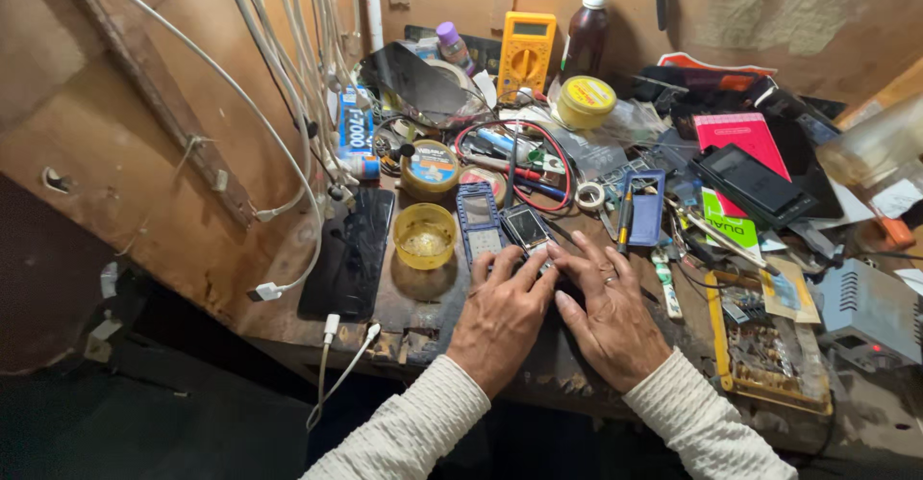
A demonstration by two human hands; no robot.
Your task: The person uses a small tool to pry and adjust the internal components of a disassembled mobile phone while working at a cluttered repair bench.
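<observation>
Where the workbench (288, 278) edge meets the sleeves, both hands are laid side by side over a small dark phone (527, 228). The left hand (500, 312) is spread flat, fingertips pressed onto the handset's lower end, seemingly to pin it against the wood. The right hand (606, 307) is likewise spread, palm down, fingers touching the same spot; whether anything is pinched beneath cannot be told. Only the phone's screen end is seen, jutting beyond the fingers. A blue keypad phone (478, 218) lies just beside it, and a yellow dish (424, 235) further left. A yellow multimeter (526, 52) is propped against the back wall. A parts tray (769, 350) sits right of the hands, within reach.
</observation>
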